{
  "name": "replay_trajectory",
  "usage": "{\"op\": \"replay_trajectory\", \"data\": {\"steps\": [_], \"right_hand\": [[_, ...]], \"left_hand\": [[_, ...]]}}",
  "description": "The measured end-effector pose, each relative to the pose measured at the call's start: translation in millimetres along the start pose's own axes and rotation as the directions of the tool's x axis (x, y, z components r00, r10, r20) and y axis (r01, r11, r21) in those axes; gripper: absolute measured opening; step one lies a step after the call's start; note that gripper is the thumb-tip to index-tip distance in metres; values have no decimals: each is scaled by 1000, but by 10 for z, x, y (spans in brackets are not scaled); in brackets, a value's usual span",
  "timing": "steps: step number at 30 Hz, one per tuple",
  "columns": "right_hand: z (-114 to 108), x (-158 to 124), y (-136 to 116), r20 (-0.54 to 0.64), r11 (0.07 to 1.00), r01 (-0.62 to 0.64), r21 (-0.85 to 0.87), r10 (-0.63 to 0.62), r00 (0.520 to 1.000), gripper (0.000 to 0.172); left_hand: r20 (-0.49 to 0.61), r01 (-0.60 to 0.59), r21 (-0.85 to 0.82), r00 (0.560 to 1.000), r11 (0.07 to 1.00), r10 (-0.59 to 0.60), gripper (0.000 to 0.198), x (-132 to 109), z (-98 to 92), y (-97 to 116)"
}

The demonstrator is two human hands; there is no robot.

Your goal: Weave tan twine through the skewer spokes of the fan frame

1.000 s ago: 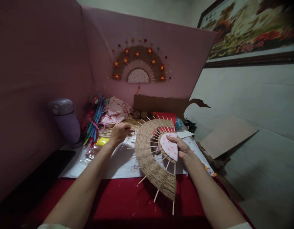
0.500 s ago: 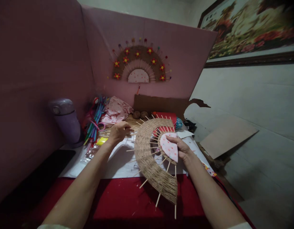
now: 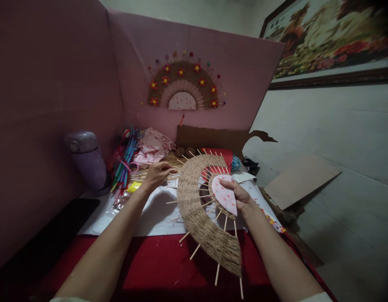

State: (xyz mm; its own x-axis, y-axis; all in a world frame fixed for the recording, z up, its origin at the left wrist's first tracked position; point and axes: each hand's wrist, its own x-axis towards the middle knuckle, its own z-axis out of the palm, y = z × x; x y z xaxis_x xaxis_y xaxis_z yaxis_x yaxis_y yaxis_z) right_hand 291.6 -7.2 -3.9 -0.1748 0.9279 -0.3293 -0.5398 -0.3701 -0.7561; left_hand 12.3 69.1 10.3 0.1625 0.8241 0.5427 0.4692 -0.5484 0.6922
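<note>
A half-round woven fan (image 3: 189, 201) of brown twine on thin wooden sticks hangs tilted over the table, its curved edge to the left. My right hand (image 3: 241, 195) grips the fan's small half-circle centre of pink dotted cloth (image 3: 224, 195), thumb on top. At the upper left of its rim my left hand (image 3: 158, 174) is closed in a pinch, fingertips at the end of one protruding stick. Several other stick ends (image 3: 184, 237) poke out past the twine. What lies inside the left fingertips is too small to make out clearly.
A finished-looking flowered fan (image 3: 180, 69) is on the pink backboard (image 3: 238, 75). A purple bottle (image 3: 88, 161), coloured pipe cleaners (image 3: 127, 153), crumpled pink cloth (image 3: 154, 147), twine balls (image 3: 185, 152), cardboard (image 3: 213, 137) and blue yarn (image 3: 236, 162) line the back. Red cloth (image 3: 156, 268) covers the table front.
The fan has turned slightly, its lower end swinging down and to the right. My left hand stays near the rim in its pinch; my right hand keeps its hold.
</note>
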Motion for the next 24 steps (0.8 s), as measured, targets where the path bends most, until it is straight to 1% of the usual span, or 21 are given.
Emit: {"op": "replay_trajectory", "data": {"steps": [2, 7, 9, 12, 15, 17, 22, 24], "right_hand": [[-9, 6, 6, 8, 1000, 19, 5, -19, 1000, 12], [-28, 12, 20, 58, 1000, 28, 3, -28, 998, 13], [-29, 12, 21, 59, 1000, 28, 2, -28, 998, 14], [-24, 13, 21, 50, 1000, 28, 3, -28, 998, 14], [-19, 12, 24, 51, 999, 39, 4, -39, 998, 13], [-16, 8, 25, 57, 999, 47, 8, -47, 997, 13], [-6, -14, 13, 83, 999, 33, 41, -36, 996, 14], [-7, -21, 2, 76, 999, 16, 52, -20, 997, 16]], "left_hand": [[8, 23, -75, 1000, 997, -23, 18, -5, 24, 2], [3, 93, -236, 996, 967, -95, 18, -11, 89, -16], [7, 105, -288, 994, 952, -108, 19, -12, 126, -21], [35, 118, -354, 993, 928, -113, 22, -16, 178, -12], [49, 136, -380, 991, 915, -127, 24, -21, 194, 6], [78, 162, -396, 987, 904, -143, 24, -26, 178, 10], [211, 248, -473, 964, 846, -164, 18, -52, 111, -13], [242, 269, -508, 956, 818, -165, 23, -64, 88, -25]]}}
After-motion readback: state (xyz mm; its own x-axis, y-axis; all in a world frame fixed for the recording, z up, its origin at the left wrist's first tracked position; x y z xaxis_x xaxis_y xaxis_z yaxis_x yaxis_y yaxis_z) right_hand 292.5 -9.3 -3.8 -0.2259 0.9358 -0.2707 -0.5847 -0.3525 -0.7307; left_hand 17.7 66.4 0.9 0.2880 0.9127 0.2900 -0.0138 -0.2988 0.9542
